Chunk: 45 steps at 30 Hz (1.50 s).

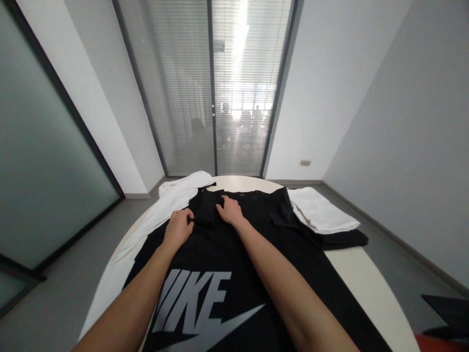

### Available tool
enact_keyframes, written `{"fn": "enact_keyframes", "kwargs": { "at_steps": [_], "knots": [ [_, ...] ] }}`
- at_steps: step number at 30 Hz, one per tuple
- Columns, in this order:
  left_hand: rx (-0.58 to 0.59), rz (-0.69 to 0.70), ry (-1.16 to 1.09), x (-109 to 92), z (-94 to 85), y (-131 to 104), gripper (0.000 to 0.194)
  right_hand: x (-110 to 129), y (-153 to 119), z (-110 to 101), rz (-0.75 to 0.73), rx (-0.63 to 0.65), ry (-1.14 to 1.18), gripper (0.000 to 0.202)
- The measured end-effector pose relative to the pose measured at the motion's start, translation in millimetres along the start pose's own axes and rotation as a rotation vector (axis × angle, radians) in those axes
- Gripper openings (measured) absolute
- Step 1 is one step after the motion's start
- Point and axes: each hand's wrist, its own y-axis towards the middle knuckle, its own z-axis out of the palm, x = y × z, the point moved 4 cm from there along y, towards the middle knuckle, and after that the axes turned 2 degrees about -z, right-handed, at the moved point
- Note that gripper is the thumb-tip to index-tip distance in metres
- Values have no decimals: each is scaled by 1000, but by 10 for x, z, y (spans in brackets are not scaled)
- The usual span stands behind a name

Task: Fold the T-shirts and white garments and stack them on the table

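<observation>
Black T-shirt (220,249) lies over the middle of the worktop (362,278), collar (242,194) toward the far edge, body running to the near edge, pale print (211,304) facing up. A white garment (176,195) lies along the worktop's left edge; a folded white garment (322,210) rests on black cloth (346,239) by the right edge.

Hand positions: the person's left hand (179,227) has thumb and forefinger brought together on the T-shirt near its left shoulder, apparently pinching the fabric. The right hand (230,210) is placed below the collar, fingers bent against the cloth; whether they grasp it or only press cannot be told from where I stand.

The step in hand appears to be arranging the fabric between the two hands. Recommended handling:

1. Grip by the edge only, so that the layer beneath is not drawn up.
2. Move both hands together, keeping the cloth between them lightly taut.
3. Lay the fabric flat, then smooth outward from the collar; thin cloth will probably crease if pushed.
4. Keep the left forearm off the print while working, as drag could skew the body.
5. Keep the white garment clear of the left hand's path; it lies close enough to snag.
</observation>
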Motion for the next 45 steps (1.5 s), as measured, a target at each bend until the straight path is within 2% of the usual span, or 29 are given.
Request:
{"fn": "enact_keyframes", "kwargs": {
  "at_steps": [6,8,12,16,19,25,33,38,42,45],
  "knots": [
    [7,37,-152,99,39,28,17,-62,45,-34,39,-40,104,37],
    [13,41,-206,102,45,29,22,-87,38,-63,86,5,121,31],
    [18,38,-224,79,33,29,26,-93,60,-97,106,113,-33,23],
    [17,39,-210,64,18,29,24,-46,172,-87,33,81,-103,35],
    [0,19,-190,80,9,22,20,-5,260,4,-42,99,-107,48],
    [41,45,-126,52,10,-17,25,37,319,249,-164,197,-95,46],
    [15,14,-113,-47,-51,-35,29,94,488,286,-113,154,-12,50],
    [-17,-63,-128,-71,-86,-41,19,66,630,331,-58,175,8,48],
    [-32,-86,-146,-60,-63,-35,25,94,719,343,-104,143,31,57],
    [-43,-86,-136,-18,-10,-26,17,142,724,372,-188,151,14,65]
  ]
}}
